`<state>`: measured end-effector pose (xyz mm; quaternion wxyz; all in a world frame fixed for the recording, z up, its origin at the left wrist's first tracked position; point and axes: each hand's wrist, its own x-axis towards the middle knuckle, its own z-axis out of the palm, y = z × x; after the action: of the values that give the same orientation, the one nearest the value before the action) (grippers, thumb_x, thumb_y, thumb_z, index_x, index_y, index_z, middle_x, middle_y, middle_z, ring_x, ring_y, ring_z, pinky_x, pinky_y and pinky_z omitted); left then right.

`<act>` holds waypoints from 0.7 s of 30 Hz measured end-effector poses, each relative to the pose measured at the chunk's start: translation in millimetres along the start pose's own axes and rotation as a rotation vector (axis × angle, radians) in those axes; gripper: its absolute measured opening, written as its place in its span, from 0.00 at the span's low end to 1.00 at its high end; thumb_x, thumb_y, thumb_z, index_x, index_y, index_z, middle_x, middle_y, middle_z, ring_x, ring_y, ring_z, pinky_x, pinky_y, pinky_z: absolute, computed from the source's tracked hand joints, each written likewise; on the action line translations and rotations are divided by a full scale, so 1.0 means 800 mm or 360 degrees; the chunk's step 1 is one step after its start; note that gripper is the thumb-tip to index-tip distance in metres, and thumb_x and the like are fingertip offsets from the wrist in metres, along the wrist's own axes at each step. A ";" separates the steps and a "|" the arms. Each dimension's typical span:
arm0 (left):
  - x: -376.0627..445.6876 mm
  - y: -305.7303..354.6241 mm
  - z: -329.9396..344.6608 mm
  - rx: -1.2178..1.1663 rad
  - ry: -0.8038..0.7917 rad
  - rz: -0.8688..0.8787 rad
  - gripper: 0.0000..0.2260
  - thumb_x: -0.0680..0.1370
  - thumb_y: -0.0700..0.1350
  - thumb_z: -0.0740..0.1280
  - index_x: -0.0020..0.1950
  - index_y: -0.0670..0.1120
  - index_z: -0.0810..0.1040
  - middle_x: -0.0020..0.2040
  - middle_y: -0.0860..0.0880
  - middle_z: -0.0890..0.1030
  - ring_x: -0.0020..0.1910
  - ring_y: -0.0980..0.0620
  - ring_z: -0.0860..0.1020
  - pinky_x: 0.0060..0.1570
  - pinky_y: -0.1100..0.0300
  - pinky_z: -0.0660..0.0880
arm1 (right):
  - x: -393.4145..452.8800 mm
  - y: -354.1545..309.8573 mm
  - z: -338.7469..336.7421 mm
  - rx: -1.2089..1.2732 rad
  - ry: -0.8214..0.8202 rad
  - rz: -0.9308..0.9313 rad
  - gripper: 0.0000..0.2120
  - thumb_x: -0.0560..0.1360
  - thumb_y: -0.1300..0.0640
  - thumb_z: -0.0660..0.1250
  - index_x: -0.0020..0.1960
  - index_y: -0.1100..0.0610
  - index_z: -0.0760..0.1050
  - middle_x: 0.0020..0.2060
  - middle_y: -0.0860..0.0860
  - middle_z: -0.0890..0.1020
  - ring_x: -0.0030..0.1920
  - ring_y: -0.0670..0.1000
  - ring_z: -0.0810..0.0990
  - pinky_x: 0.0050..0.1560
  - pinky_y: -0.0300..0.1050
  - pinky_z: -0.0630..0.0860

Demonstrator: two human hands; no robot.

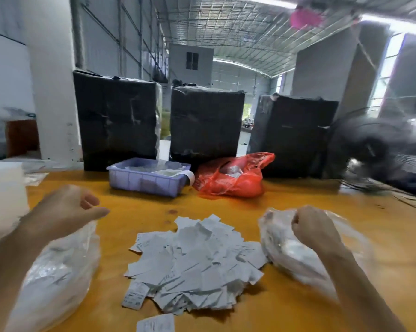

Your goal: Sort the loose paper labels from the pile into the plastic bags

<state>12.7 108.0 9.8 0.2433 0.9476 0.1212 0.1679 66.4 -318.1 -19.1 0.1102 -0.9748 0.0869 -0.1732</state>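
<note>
A pile of loose white paper labels [195, 262] lies on the orange table in front of me. One clear plastic bag [58, 279] with labels inside lies at the pile's left, and a second clear plastic bag [283, 250] lies at its right. My left hand [68, 207] hovers just above the left bag's top; its fingers are curled, its thumb is stretched out, and I see nothing in it. My right hand [314, 228] is a fist on top of the right bag and grips its plastic. The frame is blurred.
A lilac plastic tray [144, 180] and a red plastic bag [233, 178] sit behind the pile. Three dark wrapped boxes [204, 121] stand along the table's [135, 219] far edge. A black fan [379, 149] is at the right, and white material [3, 195] at the left.
</note>
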 end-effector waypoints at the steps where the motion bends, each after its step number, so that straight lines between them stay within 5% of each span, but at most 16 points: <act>1: -0.006 0.020 0.017 -0.0094 -0.0076 0.0112 0.08 0.70 0.54 0.73 0.42 0.53 0.78 0.38 0.54 0.81 0.38 0.57 0.78 0.34 0.61 0.73 | 0.002 0.023 0.003 -0.0088 -0.0024 0.0113 0.10 0.75 0.64 0.63 0.36 0.56 0.68 0.36 0.52 0.75 0.41 0.54 0.79 0.35 0.42 0.68; 5: -0.040 0.078 0.097 -0.0176 -0.0349 0.0499 0.06 0.71 0.50 0.73 0.38 0.51 0.80 0.34 0.54 0.80 0.35 0.61 0.76 0.31 0.69 0.68 | -0.007 0.062 0.041 -0.0063 -0.0323 0.0206 0.11 0.71 0.49 0.71 0.41 0.54 0.72 0.43 0.52 0.78 0.47 0.53 0.77 0.44 0.43 0.72; 10: -0.057 0.096 0.145 -0.0145 -0.0394 0.0677 0.08 0.73 0.46 0.72 0.34 0.53 0.78 0.33 0.55 0.80 0.34 0.62 0.76 0.37 0.69 0.70 | 0.000 0.064 0.047 0.0159 -0.0076 0.0276 0.15 0.73 0.52 0.71 0.30 0.57 0.74 0.28 0.50 0.75 0.34 0.52 0.74 0.41 0.44 0.70; 16: -0.063 0.094 0.156 -0.0208 -0.0351 0.0705 0.11 0.73 0.44 0.72 0.32 0.56 0.77 0.34 0.56 0.81 0.37 0.61 0.78 0.40 0.66 0.73 | 0.013 0.083 0.025 0.0323 -0.0375 0.0233 0.24 0.78 0.60 0.63 0.25 0.57 0.61 0.21 0.50 0.63 0.22 0.46 0.61 0.26 0.38 0.60; 18: -0.065 0.097 0.159 -0.0230 -0.0332 0.0724 0.12 0.72 0.43 0.72 0.32 0.56 0.76 0.33 0.57 0.81 0.36 0.62 0.78 0.40 0.67 0.73 | 0.014 0.085 0.019 0.0306 -0.0277 0.0276 0.20 0.74 0.64 0.67 0.23 0.60 0.70 0.21 0.53 0.71 0.22 0.46 0.68 0.28 0.41 0.68; 21: -0.069 0.101 0.163 -0.0297 -0.0334 0.0734 0.12 0.72 0.42 0.72 0.33 0.57 0.77 0.33 0.58 0.81 0.36 0.63 0.78 0.38 0.69 0.73 | 0.016 0.082 0.013 0.0218 -0.0105 0.0342 0.05 0.70 0.60 0.74 0.40 0.62 0.84 0.38 0.55 0.84 0.39 0.51 0.82 0.42 0.47 0.80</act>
<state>23.4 -32.9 -71.6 0.2961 0.9359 -0.1396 0.1300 73.0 -381.9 -40.6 0.1973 -0.9553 0.1751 -0.1338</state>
